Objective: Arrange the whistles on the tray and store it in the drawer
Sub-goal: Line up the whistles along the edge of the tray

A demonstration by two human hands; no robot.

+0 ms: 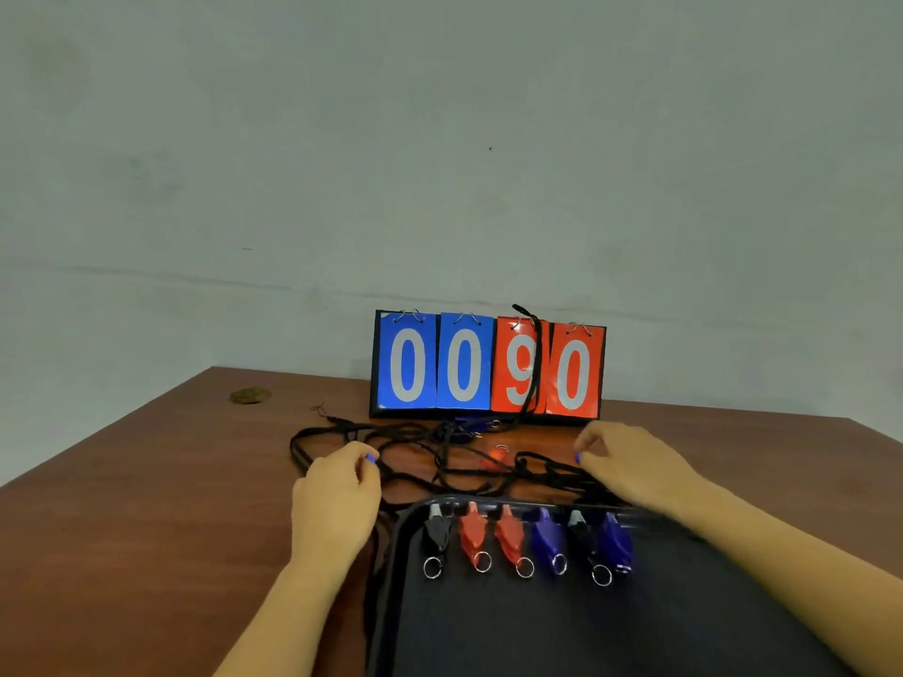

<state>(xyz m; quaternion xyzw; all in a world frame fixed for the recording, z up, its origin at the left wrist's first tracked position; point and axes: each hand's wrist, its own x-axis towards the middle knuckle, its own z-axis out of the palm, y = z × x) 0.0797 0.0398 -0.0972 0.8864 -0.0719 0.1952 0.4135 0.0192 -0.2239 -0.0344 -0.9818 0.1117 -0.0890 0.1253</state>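
Here I see six whistles (525, 539) rowed along the black tray's (537, 627) far edge, a red whistle (494, 456) loose at 12 o'clock among tangled black lanyards (415, 456), my left hand (334, 500) and right hand (630, 469) each pinching something small and blue, before the flip scoreboard (488, 366).

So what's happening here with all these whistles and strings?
A person is sorting whistles onto a black tray. Six whistles already lie in a row along its far edge. Both hands reach into the tangle of black cords behind the tray: the left hand pinches something blue, and the right hand also shows something blue at its fingertips. A red whistle still lies among the cords.
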